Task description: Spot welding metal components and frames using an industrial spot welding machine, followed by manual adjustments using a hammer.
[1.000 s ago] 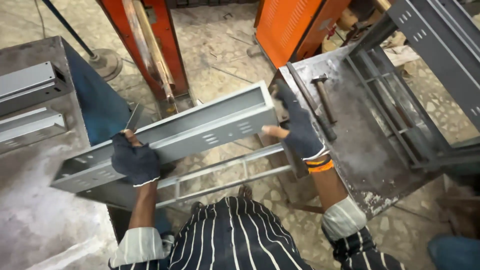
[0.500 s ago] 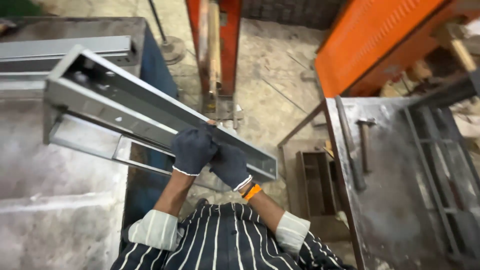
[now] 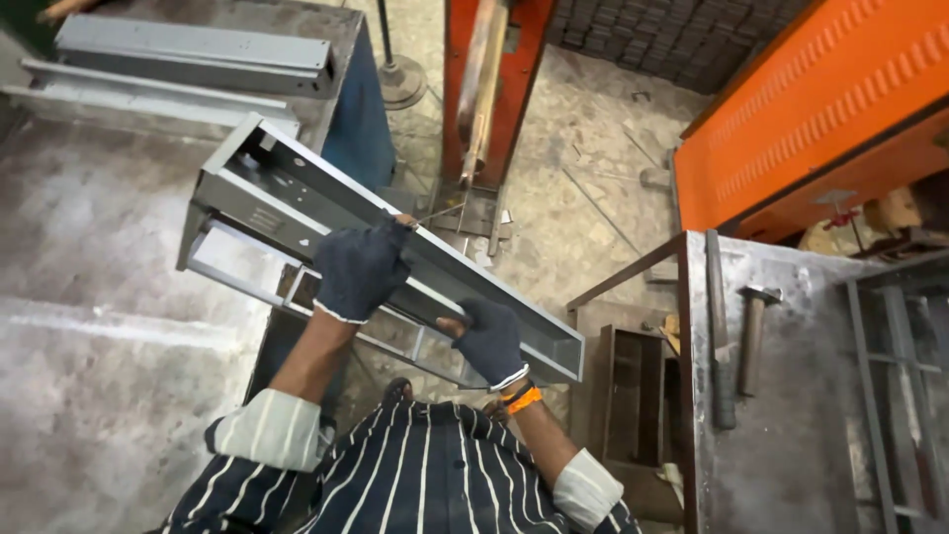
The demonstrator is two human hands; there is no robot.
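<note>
A big orange machine (image 3: pixel 791 129) fills the upper right of the room, and a grey metal workbench (image 3: pixel 89 326) spreads across the left, with a blue side panel at its far end. On the far part of that bench lie flat grey metal channels (image 3: pixel 188 49). To the right stands a second, steel table (image 3: pixel 801 415) with a hammer (image 3: pixel 751 331) lying on it beside a long metal bar (image 3: pixel 717 326).

Between the two tables the person holds a long grey metal channel (image 3: pixel 297 193), open side up, slanting from the upper left, over the workbench edge, down toward the right. It is off every surface, carried by the hands alone, and a lighter metal frame (image 3: pixel 237 272) sits under it along its near side.

Both hands wear dark gloves. The left hand (image 3: pixel 358 269) grips the channel's near wall around its middle, fingers curled over the top edge and pressed together. The right hand (image 3: pixel 489 341) clamps the same wall further toward the low end, fingers wrapped tight, an orange band at the wrist.
</note>
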